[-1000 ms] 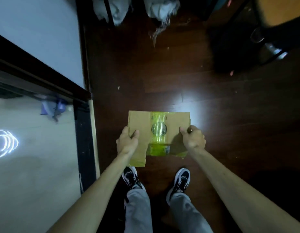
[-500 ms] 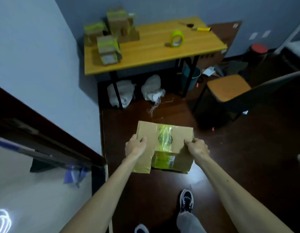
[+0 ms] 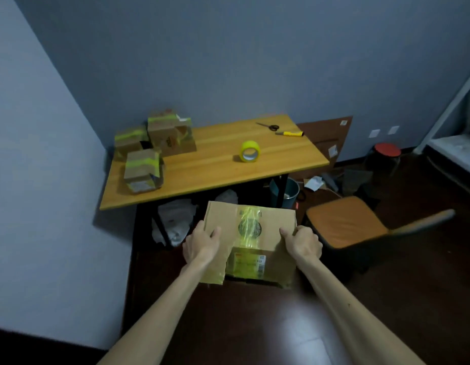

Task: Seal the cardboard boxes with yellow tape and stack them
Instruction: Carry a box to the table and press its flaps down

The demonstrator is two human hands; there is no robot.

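I carry a cardboard box (image 3: 270,222) with a strip of yellow tape across its top, held in the air in front of the table. My left hand (image 3: 201,243) grips its left edge, thumb on top. My right hand (image 3: 302,243) grips its right edge. A loose flap hangs down on the box's left front. On the wooden table (image 3: 215,169) stand three taped boxes at its left end: one at the front (image 3: 143,171), one behind it (image 3: 130,139), and a taller one (image 3: 170,135). A roll of yellow tape (image 3: 250,151) stands upright mid-table.
Scissors (image 3: 268,126) and a yellow utility knife (image 3: 289,133) lie at the table's far right. A chair with an orange seat (image 3: 344,222) stands right of the box. Under the table are white bags (image 3: 176,222) and a bucket (image 3: 288,192). A red stool (image 3: 386,151) stands by the wall.
My view has lifted from the floor and my shoes to the table and wall. Both hands have kept their grip and raised the box toward the table.
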